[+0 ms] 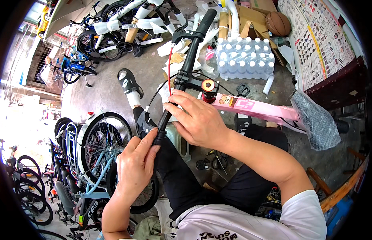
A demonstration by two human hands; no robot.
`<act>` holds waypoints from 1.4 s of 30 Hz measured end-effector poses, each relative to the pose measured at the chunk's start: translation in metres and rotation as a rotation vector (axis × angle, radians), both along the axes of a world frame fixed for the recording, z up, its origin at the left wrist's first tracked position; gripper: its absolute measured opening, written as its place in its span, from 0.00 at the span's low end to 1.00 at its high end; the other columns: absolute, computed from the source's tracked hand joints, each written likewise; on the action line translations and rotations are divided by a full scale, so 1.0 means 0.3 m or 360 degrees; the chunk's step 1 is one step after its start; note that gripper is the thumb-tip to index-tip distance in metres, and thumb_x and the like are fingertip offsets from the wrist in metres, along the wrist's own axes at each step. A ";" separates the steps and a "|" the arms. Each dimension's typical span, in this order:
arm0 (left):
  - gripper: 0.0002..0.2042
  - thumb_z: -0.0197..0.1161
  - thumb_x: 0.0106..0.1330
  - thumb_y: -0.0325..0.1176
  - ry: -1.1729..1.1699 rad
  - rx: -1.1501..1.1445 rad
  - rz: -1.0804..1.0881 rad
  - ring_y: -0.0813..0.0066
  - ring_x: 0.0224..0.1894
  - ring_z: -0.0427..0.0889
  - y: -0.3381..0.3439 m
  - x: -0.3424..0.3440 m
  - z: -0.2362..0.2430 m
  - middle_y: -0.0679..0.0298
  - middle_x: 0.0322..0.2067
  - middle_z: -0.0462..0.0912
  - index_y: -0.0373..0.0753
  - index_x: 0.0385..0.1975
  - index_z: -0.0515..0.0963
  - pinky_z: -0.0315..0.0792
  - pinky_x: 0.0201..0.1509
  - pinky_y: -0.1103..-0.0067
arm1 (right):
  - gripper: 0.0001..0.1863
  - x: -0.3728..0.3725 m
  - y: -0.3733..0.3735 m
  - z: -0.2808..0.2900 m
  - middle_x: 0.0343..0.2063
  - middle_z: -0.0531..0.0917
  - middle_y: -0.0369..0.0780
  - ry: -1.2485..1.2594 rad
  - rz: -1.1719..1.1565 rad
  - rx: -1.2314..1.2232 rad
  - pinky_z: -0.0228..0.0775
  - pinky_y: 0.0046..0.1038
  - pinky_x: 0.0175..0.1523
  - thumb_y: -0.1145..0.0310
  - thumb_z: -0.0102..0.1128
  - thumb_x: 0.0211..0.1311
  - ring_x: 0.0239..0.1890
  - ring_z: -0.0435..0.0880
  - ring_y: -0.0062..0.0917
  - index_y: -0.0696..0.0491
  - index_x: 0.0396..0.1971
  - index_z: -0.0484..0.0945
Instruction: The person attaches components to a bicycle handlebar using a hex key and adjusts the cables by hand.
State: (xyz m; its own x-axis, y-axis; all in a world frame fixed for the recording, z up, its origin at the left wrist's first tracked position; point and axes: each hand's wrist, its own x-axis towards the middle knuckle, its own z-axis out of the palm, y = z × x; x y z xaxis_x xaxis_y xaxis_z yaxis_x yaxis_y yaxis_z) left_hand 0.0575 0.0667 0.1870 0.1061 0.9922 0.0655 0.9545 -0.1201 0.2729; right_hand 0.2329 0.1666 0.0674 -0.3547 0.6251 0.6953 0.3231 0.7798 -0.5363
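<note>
A black bicycle handlebar runs from the upper middle down toward my lap, joined by its stem to a pink frame on the right. My left hand is closed around the handlebar's near end, index finger and thumb pressed on the black grip. Just beside those fingertips sits a black and silver brake lever. My right hand rests on the bar between stem and grip, its fingers curled over it. A red cable drops from the far brake lever to the right fingertips.
Bubble wrap covers the frame's rear part. Behind the bar stands a pack of water bottles, with a basketball beyond. A loose pedal lies on the floor. Bicycles crowd the left; a wooden chair stands at right.
</note>
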 end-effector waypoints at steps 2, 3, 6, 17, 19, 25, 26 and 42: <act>0.18 0.66 0.64 0.25 -0.0031 0.0003 -0.0003 0.65 0.20 0.71 0.001 -0.001 -0.004 0.58 0.23 0.70 0.37 0.55 0.81 0.67 0.26 0.71 | 0.21 0.002 0.004 0.000 0.52 0.79 0.46 -0.0004 0.0008 -0.0009 0.76 0.37 0.60 0.72 0.67 0.56 0.62 0.78 0.40 0.60 0.51 0.79; 0.18 0.66 0.64 0.25 -0.0036 0.0001 -0.0005 0.65 0.20 0.71 0.002 -0.001 -0.004 0.58 0.23 0.70 0.37 0.55 0.81 0.67 0.26 0.71 | 0.21 0.002 0.005 0.000 0.52 0.79 0.46 -0.0005 0.0013 -0.0013 0.76 0.37 0.60 0.72 0.67 0.56 0.62 0.78 0.40 0.60 0.51 0.79; 0.19 0.66 0.64 0.24 -0.0050 -0.0004 -0.0017 0.65 0.20 0.72 0.004 0.000 -0.002 0.58 0.23 0.71 0.37 0.56 0.81 0.67 0.27 0.71 | 0.21 0.001 0.004 0.004 0.52 0.79 0.46 -0.0003 0.0002 -0.0017 0.77 0.37 0.59 0.72 0.67 0.56 0.62 0.79 0.40 0.60 0.50 0.79; 0.11 0.69 0.63 0.26 -0.0281 -0.0211 0.0314 0.73 0.17 0.73 -0.092 -0.057 0.051 0.63 0.22 0.78 0.34 0.42 0.77 0.66 0.25 0.77 | 0.19 -0.008 0.013 -0.005 0.49 0.80 0.43 0.0010 -0.0052 0.0048 0.78 0.34 0.55 0.75 0.66 0.54 0.58 0.82 0.37 0.58 0.48 0.82; 0.08 0.68 0.64 0.26 -0.0305 -0.0285 0.0345 0.77 0.17 0.72 -0.148 -0.082 0.063 0.64 0.19 0.77 0.34 0.38 0.76 0.64 0.24 0.79 | 0.19 -0.007 0.015 -0.007 0.49 0.80 0.43 0.0004 -0.0046 0.0067 0.79 0.33 0.55 0.75 0.66 0.54 0.58 0.82 0.37 0.58 0.48 0.82; 0.05 0.63 0.70 0.27 -0.0807 -0.0453 0.0735 0.85 0.15 0.70 -0.309 -0.119 0.028 0.68 0.16 0.76 0.34 0.33 0.74 0.62 0.20 0.83 | 0.20 -0.020 0.013 -0.010 0.52 0.80 0.44 -0.0004 -0.0013 0.0070 0.79 0.34 0.56 0.75 0.66 0.55 0.60 0.81 0.37 0.56 0.50 0.80; 0.06 0.62 0.71 0.27 -0.0887 -0.0489 0.0805 0.85 0.15 0.71 -0.316 -0.107 0.025 0.69 0.16 0.77 0.34 0.33 0.74 0.62 0.20 0.84 | 0.21 -0.020 0.012 -0.010 0.52 0.80 0.44 -0.0009 -0.0008 0.0063 0.79 0.35 0.57 0.76 0.66 0.55 0.60 0.81 0.37 0.56 0.51 0.80; 0.12 0.53 0.79 0.34 -0.1780 -0.0869 0.1103 0.81 0.18 0.74 -0.332 -0.132 -0.042 0.64 0.24 0.80 0.32 0.38 0.78 0.66 0.24 0.85 | 0.23 -0.019 0.020 -0.024 0.52 0.80 0.42 -0.0075 -0.0054 0.0128 0.80 0.37 0.56 0.76 0.64 0.54 0.58 0.82 0.38 0.51 0.53 0.80</act>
State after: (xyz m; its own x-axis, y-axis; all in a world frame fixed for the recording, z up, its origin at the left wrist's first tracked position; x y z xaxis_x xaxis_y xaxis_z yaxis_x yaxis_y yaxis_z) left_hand 0.0177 -0.0328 0.1743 -0.2549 0.7489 -0.6116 0.0305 0.6384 0.7691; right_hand 0.2272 0.1725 0.0602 -0.3677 0.5803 0.7267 0.3735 0.8078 -0.4561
